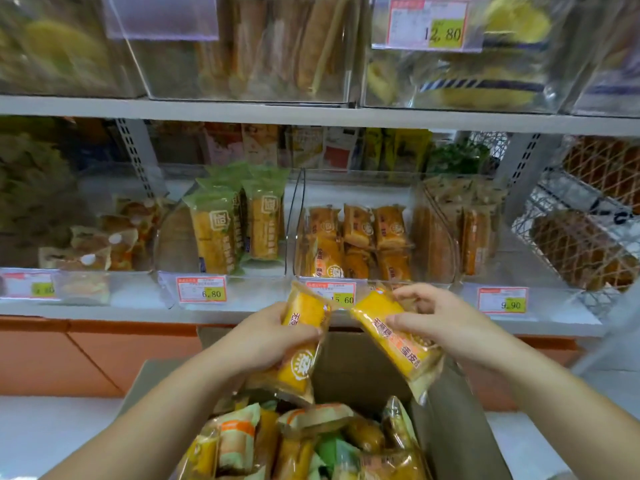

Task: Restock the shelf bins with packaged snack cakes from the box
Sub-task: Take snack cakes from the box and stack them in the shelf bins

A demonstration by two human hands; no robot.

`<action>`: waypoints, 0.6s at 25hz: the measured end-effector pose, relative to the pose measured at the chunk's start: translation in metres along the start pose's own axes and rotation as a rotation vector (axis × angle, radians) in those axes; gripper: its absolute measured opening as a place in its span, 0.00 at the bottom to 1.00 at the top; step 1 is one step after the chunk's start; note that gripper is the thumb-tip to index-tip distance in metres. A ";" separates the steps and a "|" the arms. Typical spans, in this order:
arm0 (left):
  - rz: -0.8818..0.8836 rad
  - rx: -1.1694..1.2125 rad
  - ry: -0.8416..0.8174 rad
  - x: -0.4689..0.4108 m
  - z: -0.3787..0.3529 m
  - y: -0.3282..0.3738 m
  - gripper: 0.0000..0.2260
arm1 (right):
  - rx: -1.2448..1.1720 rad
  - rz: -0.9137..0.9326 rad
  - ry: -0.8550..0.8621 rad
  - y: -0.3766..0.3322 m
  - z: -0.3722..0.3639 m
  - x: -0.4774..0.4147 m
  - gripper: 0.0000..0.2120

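Note:
My left hand (266, 336) grips an orange packaged snack cake (300, 355), held upright above the box. My right hand (440, 320) pinches a second orange snack cake (398, 344), tilted with its top end toward the shelf. Both packs hover just below the clear shelf bin (356, 277) that holds several matching orange cakes, behind the 15.60 price tag (341, 296). Below my arms the open cardboard box (363, 368) holds several mixed orange and green packs.
The clear bin to the left (221, 271) holds green-topped cake packs; the one to the right (478, 237) holds brown packs. An upper shelf (311, 112) with more clear bins overhangs. A wire basket (588, 237) stands at the far right. An orange cabinet front runs under the shelf.

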State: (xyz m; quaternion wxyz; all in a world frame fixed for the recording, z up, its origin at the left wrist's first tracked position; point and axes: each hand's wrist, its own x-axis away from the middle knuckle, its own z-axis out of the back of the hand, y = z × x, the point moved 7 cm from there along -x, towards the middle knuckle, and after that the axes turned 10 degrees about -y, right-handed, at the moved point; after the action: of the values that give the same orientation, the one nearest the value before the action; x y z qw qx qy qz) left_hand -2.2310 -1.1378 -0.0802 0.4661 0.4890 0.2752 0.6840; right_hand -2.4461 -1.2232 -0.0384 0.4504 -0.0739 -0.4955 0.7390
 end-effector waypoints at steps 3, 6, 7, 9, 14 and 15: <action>-0.048 0.116 0.009 -0.001 0.008 0.013 0.10 | -0.184 0.113 0.146 -0.023 0.023 -0.017 0.20; -0.096 0.220 0.010 -0.004 0.016 0.019 0.11 | -0.259 0.177 0.352 -0.039 0.053 -0.045 0.26; -0.108 0.246 0.022 -0.005 0.019 0.021 0.11 | -0.228 0.156 0.390 -0.040 0.060 -0.059 0.29; -0.117 0.285 0.044 -0.007 0.023 0.020 0.10 | -0.129 0.039 0.353 -0.032 0.059 -0.092 0.34; -0.096 0.345 0.038 -0.013 0.028 0.017 0.11 | -0.066 -0.164 0.043 0.006 0.033 -0.152 0.34; -0.095 0.348 0.037 -0.014 0.028 0.017 0.12 | -0.117 -0.157 0.019 0.007 0.031 -0.156 0.33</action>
State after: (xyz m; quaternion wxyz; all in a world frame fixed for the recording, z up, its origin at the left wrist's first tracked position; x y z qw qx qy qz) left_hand -2.2104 -1.1598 -0.0613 0.4010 0.5362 0.4207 0.6122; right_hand -2.3770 -1.3601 -0.0813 0.5063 -0.0681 -0.5380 0.6705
